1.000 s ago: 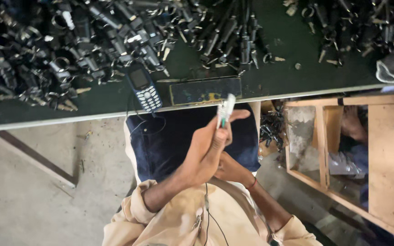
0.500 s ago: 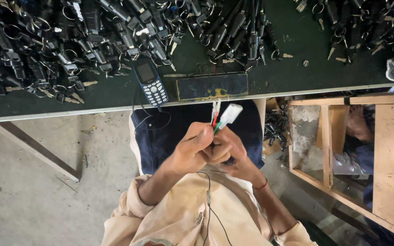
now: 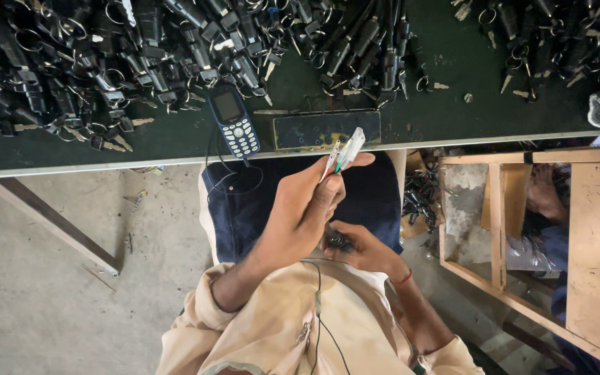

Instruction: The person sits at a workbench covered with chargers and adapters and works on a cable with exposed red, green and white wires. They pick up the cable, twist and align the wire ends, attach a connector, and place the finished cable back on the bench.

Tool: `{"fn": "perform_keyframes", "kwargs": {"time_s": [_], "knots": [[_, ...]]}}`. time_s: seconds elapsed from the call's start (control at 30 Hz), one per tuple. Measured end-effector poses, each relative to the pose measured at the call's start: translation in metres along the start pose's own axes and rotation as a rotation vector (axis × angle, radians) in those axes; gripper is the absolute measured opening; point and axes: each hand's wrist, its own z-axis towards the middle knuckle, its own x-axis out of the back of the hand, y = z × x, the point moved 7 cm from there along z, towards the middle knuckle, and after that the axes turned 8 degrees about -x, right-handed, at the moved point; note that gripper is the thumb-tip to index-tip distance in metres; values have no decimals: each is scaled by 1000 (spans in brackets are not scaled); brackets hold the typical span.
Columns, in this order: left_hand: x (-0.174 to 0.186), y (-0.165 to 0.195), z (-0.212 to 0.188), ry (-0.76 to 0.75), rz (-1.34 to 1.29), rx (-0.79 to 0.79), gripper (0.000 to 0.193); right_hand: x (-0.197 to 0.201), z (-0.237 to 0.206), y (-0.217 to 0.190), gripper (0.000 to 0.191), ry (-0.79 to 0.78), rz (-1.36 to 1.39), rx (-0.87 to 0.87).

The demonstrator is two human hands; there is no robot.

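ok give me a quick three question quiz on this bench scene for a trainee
1. True or false: the left hand holds coloured wires ending in a white connector.
2. The mobile phone lies: A on the green table; B on the person's lap; C in a wooden crate.
3. What does the right hand hold?
Key: 1 true; 2 A; 3 a small dark part.

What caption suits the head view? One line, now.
Left hand grips a white plastic wire connector; right hand holds a small dark part, beside a green bench piled with black keys.
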Motion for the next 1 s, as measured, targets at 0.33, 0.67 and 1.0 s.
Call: {"fn": "perform_keyframes", "kwargs": {"time_s": [0.33, 0.67, 1.0], "knots": [[-29, -31, -2, -173, -9, 49, 27, 18, -47, -42, 30, -48, 170, 66], [-3, -80, -15, 14, -443, -54, 27, 23, -60, -159, 31, 865, -904, 507], [-6, -65, -11, -99, -634, 53, 26, 29, -27, -128, 22, 347, 91, 132]]}}
